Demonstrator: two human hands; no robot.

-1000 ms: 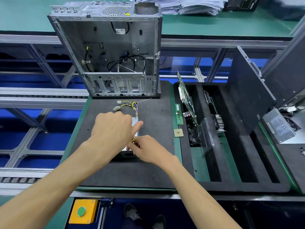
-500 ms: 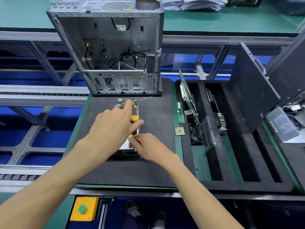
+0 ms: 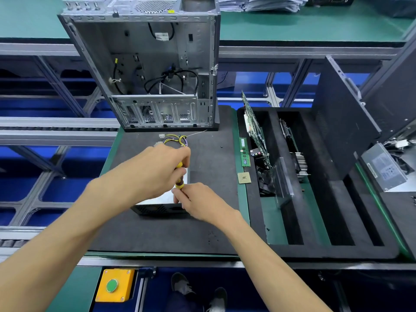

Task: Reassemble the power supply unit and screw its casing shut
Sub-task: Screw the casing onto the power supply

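The power supply unit (image 3: 161,207) lies on the black foam mat (image 3: 209,158), mostly hidden under my hands; its dark vented front face and a strip of pale top show. Its yellow and purple cable bundle (image 3: 176,140) curls on the mat behind it. My left hand (image 3: 155,171) is wrapped around the handle of a yellow and dark screwdriver (image 3: 179,176), which stands nearly upright over the unit's right side. My right hand (image 3: 198,202) pinches the screwdriver's lower end with its fingertips, right at the casing. The tip and any screw are hidden.
An open silver PC case (image 3: 153,70) stands upright at the back of the mat. To the right, a black foam tray (image 3: 337,221) holds circuit boards (image 3: 255,131), with a RAM stick (image 3: 244,152) and a CPU chip (image 3: 244,177) on its left rim. A dark side panel (image 3: 344,113) leans further right.
My left hand went from lying flat on the unit to closing around the screwdriver handle. The screwdriver now stands upright, and my right hand has stayed at its lower end.
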